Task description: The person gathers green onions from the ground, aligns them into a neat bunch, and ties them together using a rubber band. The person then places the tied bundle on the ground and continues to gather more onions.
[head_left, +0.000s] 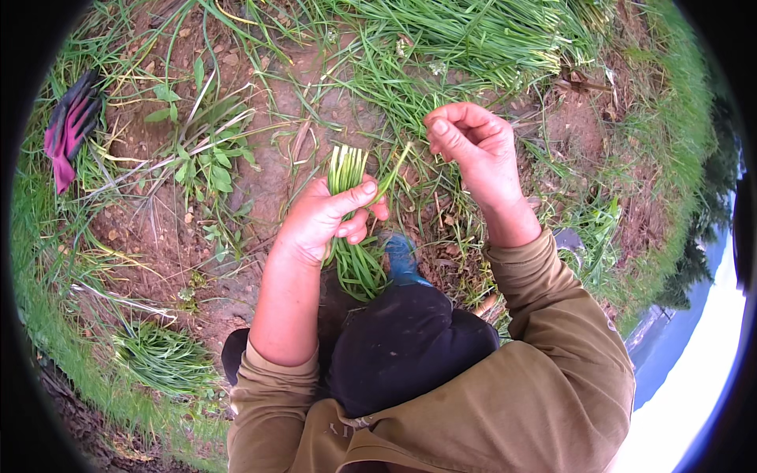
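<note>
My left hand (331,216) grips a small bunch of garlic chives (348,168), its pale cut ends level at the top. The green leaves hang below my fingers. One separate chive stalk (397,171) slants out past my left thumb, toward the right. Higher up and to the right, my right hand (473,142) is raised, thumb and fingertips drawn together. Nothing shows between its fingertips, and it stands apart from the bunch.
A large pile of cut chives (491,41) lies at the top. On the left are a pink and black work glove (74,127) and a leafy weed (216,168). A smaller chive heap (165,358) rests at lower left. Below my hands are a blue boot (403,257) and my dark-clad knee (408,343).
</note>
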Demonstrator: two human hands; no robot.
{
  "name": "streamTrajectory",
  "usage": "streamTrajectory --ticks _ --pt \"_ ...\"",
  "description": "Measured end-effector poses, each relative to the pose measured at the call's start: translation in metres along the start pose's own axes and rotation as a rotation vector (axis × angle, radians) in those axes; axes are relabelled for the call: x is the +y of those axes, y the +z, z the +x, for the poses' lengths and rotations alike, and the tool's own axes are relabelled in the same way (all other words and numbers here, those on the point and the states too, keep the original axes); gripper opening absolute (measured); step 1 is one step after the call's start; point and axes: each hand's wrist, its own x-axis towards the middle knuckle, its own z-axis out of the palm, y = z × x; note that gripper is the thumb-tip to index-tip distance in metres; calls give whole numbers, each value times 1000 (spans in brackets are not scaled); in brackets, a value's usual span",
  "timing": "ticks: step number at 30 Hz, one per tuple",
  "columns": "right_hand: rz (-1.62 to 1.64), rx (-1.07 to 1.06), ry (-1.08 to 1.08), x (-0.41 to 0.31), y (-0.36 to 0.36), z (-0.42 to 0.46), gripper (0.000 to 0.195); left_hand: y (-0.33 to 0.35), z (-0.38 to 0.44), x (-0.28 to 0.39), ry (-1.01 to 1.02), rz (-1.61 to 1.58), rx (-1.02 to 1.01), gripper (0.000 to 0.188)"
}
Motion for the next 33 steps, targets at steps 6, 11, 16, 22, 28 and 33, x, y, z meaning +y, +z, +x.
streamTrajectory --ticks 6,11,16,22,28,33 --pt "-937 -472 -117 15 -22 -9 19 -1 2 2 18 83 72 14" --pt "-202 -324 132 21 -7 -18 15 0 7 -5 84 260 211 16" --pt "40 -251 192 23 2 -14 10 2 11 -12 139 404 246 20" --pt "-195 -257 161 14 8 -15 10 8 11 -14 445 607 185 22" --pt "-238 -251 116 5 12 -16 9 8 7 -12 329 548 68 17" --pt "-271 -273 103 2 14 -16 9 12 6 -11 349 625 58 16"
